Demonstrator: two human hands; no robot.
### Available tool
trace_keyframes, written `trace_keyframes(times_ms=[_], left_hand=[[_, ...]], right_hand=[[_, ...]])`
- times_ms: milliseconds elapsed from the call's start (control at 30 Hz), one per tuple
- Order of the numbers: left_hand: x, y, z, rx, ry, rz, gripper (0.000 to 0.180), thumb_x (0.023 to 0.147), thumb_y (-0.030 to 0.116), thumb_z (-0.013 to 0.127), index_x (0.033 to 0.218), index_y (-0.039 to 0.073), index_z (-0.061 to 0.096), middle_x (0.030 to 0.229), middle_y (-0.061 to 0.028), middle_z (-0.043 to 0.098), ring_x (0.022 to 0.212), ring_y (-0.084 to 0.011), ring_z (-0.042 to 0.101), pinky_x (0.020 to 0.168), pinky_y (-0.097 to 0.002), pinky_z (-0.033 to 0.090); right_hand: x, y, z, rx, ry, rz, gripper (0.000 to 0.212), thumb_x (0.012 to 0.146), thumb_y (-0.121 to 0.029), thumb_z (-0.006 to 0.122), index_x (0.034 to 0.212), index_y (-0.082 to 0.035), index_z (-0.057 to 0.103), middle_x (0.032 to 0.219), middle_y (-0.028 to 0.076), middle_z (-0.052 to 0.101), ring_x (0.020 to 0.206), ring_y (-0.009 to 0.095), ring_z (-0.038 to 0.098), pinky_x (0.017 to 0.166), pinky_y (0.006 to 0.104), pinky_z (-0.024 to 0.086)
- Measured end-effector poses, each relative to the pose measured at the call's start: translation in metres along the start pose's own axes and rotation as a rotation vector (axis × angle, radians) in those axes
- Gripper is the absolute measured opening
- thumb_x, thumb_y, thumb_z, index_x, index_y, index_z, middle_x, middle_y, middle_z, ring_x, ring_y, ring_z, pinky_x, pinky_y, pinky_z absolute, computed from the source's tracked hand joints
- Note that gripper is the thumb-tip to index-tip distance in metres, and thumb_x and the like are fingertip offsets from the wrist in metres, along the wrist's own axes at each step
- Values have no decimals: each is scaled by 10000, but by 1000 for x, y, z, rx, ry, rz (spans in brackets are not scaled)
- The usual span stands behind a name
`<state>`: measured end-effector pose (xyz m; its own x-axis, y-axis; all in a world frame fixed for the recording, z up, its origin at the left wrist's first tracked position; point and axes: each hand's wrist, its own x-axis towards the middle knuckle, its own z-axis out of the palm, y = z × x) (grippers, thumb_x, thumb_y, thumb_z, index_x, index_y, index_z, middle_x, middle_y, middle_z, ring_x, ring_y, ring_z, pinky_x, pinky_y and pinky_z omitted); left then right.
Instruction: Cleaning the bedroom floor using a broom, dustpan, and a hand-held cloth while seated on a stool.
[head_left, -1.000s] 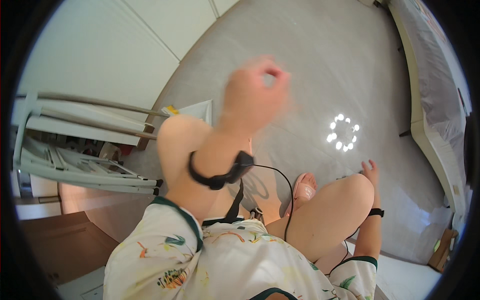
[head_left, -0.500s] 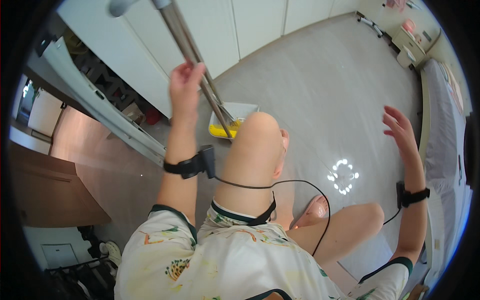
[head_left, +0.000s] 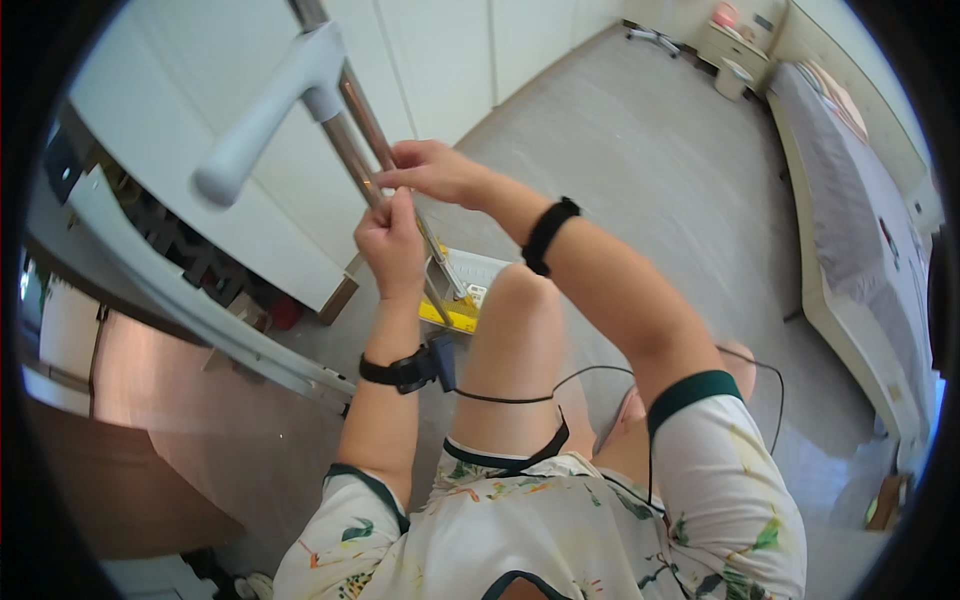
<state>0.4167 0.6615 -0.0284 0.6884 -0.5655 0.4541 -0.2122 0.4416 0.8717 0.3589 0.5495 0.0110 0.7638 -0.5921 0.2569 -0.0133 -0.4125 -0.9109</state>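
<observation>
A long metal pole [head_left: 352,140] with a pale plastic handle piece [head_left: 262,115] slants from the top down toward a white and yellow tray-like base [head_left: 468,290] on the floor. My left hand [head_left: 392,245] is wrapped around the pole's middle. My right hand [head_left: 432,172] reaches across and pinches the pole just above the left hand. Both wrists wear black bands, and a thin cable runs from the left one. My bare knee [head_left: 520,320] rises just below the hands.
White cupboard doors [head_left: 440,60] stand behind the pole. A slanted white rail and dark shelving [head_left: 150,270] are at the left. A bed [head_left: 850,200] lines the right wall on grey floor [head_left: 650,150]. A small bedside unit [head_left: 735,50] stands far back.
My right hand swung from out at the right over to the pole and now grips it above the left hand. The view has tilted toward the cupboards.
</observation>
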Motion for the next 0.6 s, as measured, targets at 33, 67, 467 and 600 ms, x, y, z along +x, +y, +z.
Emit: trace_keyframes(times_ms=[33,67,467,600], left_hand=[[-5,-3,1,-7,-40,4,352,885,120,596,585,0,458,562,39,445,579,-53,377,518,-280,331],[-9,0,-1,-3,-56,16,375,880,113,597,561,11,428,556,52,414,572,-51,352,511,-276,313],[-23,47,0,156,-146,153,377,872,115,588,576,19,376,547,52,321,557,-44,298,478,-275,255],[-4,59,-38,78,21,123,402,865,118,577,525,56,372,499,33,337,482,-62,314,451,-275,254]], right_hand=[[0,3,-2,-125,12,-17,358,800,-382,688,909,-42,675,811,112,676,762,219,617,700,358,486],[-2,-5,0,-229,39,-21,358,825,-386,658,872,-31,657,791,147,662,756,274,615,701,387,482],[-37,-17,-194,-715,602,-381,225,876,-298,612,969,-102,669,926,156,664,835,335,614,768,393,499],[-116,-32,-311,-835,712,205,444,941,-436,545,1076,-24,644,946,148,685,892,283,617,782,442,478]])
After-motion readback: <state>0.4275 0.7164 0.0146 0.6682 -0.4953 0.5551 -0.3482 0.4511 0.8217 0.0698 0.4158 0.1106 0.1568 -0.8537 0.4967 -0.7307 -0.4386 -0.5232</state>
